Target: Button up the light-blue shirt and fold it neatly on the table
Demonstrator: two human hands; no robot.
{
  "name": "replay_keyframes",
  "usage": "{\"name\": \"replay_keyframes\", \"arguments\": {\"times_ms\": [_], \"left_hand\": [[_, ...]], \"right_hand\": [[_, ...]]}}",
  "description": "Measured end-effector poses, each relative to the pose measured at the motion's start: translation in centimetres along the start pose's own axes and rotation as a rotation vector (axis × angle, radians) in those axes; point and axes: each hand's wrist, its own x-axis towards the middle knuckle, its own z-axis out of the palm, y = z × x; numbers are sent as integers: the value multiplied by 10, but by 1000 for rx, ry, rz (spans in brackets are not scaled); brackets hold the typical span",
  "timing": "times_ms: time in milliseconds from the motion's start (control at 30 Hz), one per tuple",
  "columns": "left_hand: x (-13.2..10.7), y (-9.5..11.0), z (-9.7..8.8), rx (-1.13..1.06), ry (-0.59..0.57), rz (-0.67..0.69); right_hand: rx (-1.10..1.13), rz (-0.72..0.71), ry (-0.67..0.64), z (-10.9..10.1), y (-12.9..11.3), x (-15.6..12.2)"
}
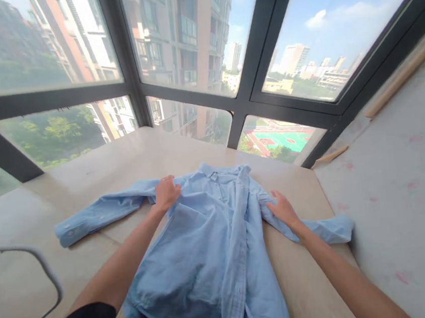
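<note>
Big windows (184,30) stand behind a pale worktop (121,158) where a blue shirt (207,250) lies spread out under two bare hands.

On the shirt's shoulder, close to the collar, sits the left hand (166,191) with its fingers curled down onto the cloth; I cannot tell if it is pinching any. The right hand (283,208) lies flat on the shirt's other sleeve, fingers straight and close together, pressing down. The shirt lies front up in the middle of the worktop, collar toward the windows and bottom edge toward the person. One sleeve reaches far out to the left of the shirt. A thin wire hanger (61,291) lies left of the shirt, well apart from it. Right of the shirt is a grey surface (408,184) with pink spots.
</note>
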Motion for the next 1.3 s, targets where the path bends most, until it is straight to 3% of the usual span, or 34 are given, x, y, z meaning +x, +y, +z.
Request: {"name": "replay_keyframes", "arguments": {"times_ms": [33,100,200,267,367,433,533,633,700,833,867,900,1033,1100,1233,1300], "left_hand": [[16,-8,3,95,-27,29],[44,-22,7,202,-170,48],[74,-37,14,187,-440,100],[87,-41,17,151,-515,169],[101,-38,15,146,-481,192],[113,-32,8,99,-311,151],[136,-15,-4,-20,-26,117],[159,8,-6,-43,38,133],[170,24,3,-35,36,126],[178,49,32,44,-59,102],[178,52,39,75,-101,112],[178,54,45,108,-145,131],[180,41,56,251,-232,161],[184,26,56,305,-274,128],[192,-7,52,288,-421,122],[195,-17,49,296,-440,111]], "right_hand": [[-27,7,-12,1,3,11],[-28,73,-184,1,7,28],[22,159,-492,-6,8,45],[121,135,-544,-16,9,53],[339,88,-419,-38,15,65],[411,86,-217,-53,20,73],[373,70,132,-67,22,79],[167,26,355,-68,17,82],[-28,18,283,-63,13,83],[-259,77,-407,-51,13,87],[-269,76,-497,-48,15,88],[-271,64,-500,-46,17,89],[-231,16,-96,-38,24,102],[-198,36,-5,-31,25,113],[-48,171,-101,-12,28,136],[13,229,-162,-4,30,143]]}}
